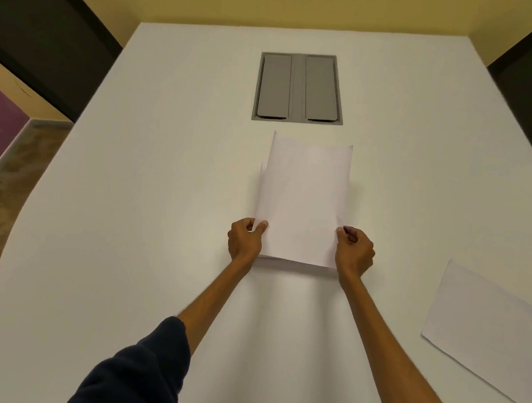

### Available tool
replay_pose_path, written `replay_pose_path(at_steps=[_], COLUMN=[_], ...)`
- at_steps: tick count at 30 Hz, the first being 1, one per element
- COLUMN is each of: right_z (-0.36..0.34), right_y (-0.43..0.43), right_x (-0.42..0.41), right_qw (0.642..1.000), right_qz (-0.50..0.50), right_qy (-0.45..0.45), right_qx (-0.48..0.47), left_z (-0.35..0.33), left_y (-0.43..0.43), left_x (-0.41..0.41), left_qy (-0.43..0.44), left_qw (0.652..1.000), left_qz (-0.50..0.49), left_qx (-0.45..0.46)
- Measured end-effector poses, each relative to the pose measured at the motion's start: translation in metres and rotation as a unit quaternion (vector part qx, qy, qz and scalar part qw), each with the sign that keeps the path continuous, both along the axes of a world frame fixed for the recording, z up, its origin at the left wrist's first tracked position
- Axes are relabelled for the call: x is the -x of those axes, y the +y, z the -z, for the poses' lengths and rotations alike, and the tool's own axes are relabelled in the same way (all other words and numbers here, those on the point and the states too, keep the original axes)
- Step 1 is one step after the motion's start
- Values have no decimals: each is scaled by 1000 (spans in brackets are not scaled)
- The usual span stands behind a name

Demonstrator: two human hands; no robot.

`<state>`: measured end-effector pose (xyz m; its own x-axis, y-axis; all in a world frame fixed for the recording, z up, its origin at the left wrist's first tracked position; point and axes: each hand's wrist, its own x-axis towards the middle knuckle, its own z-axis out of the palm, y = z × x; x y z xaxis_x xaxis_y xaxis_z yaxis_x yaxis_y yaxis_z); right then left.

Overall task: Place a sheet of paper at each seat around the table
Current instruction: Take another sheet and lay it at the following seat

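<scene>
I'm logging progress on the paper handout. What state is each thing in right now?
Paper stack: held above the table, top sheet peeling away.
Left hand: pinching the stack's left edge.
Right hand: pinching its right edge.
Single sheet: lying flat.
Cable hatch: lids closed.

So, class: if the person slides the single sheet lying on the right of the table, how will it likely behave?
The single sheet lies flat on the smooth table, so it would probably glide at a light push. It looks thin, so likely light and floppy if lifted by one edge. The held sheets already bow at the top.
</scene>
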<state>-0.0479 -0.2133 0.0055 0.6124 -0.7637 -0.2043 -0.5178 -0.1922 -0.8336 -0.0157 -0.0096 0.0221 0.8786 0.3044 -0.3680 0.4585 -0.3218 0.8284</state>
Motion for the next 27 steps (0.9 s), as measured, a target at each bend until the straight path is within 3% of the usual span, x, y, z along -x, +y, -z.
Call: replay_pose_path(at_steps=[8, 20, 27], right_z=[-77, -182, -229], right_y=[-5, -15, -22], right_x=[40, 134, 207], right_qw=[993, 971, 961], right_qz=[25, -2, 17], right_qy=[-113, -238, -273], right_qx=[-38, 7, 41], left_z=[-77, -177, -210], left_y=[-8, -9, -15], left_x=[41, 141, 192], left_qy=[-63, -178, -204], left_qw=[991, 977, 962], left_qz=[-9, 20, 54], left_qx=[115, 120, 174])
